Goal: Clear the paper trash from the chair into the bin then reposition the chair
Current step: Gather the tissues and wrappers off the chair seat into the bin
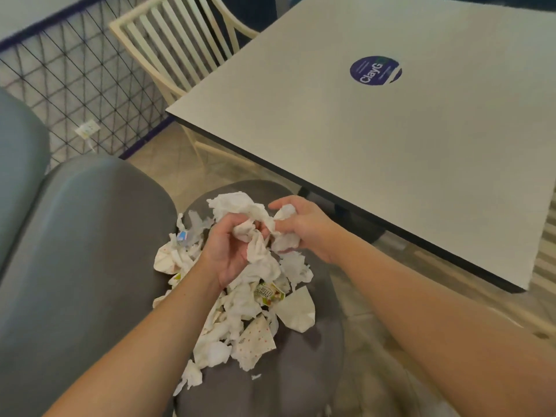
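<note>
Gripping one crumpled white tissue wad (255, 218) between them, left hand (230, 251) and right hand (301, 227) curl shut above the paper trash (249, 314) (strewn lengthwise, near-to-far) on the grey chair (285, 371).

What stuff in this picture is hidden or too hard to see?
- The bin: nowhere in the head view.
- Chair seat: partly covered by the paper pile; its legs are cut off by the bottom edge.
- Printed wrapper: partly buried, so its words are cut short.
- Left hand and right hand: crumpled tissue hides some fingertips.
- Table sticker: small print too tiny.
</note>
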Demonstrator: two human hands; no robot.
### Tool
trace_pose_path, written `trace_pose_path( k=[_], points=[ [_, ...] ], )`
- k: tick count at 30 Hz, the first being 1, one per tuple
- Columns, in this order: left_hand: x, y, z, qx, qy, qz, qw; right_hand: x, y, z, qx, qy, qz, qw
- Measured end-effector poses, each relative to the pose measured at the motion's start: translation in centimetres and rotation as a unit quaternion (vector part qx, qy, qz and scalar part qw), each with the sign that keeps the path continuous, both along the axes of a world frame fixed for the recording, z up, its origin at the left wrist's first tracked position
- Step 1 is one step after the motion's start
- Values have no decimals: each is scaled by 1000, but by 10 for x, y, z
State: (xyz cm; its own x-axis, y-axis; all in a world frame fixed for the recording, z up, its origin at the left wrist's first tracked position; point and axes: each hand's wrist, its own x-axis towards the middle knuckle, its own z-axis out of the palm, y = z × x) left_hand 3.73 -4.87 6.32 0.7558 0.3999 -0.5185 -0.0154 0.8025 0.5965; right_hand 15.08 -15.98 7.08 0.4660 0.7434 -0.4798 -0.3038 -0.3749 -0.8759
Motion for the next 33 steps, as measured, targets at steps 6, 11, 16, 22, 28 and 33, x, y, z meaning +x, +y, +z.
trace_pose_path(
  k=[6,11,16,22,28,33],
  points=[
    [24,-89,-2,83,82,-179,977,13,-103,-9,-20,5,-26,999],
    [56,-174,-19,131,140,-313,930,32,-211,-18,-49,24,-26,998],
    [98,-282,-36,167,155,-418,879,56,-328,-37,-83,43,-58,994],
    [135,-384,-71,175,150,-514,826,69,-444,-71,-106,90,-110,984],
    [141,-432,-125,247,185,-585,750,57,-488,-128,-187,41,-111,975],
    [138,-451,-153,483,169,-533,674,38,-487,-167,-327,-169,-12,930]
  ],
)
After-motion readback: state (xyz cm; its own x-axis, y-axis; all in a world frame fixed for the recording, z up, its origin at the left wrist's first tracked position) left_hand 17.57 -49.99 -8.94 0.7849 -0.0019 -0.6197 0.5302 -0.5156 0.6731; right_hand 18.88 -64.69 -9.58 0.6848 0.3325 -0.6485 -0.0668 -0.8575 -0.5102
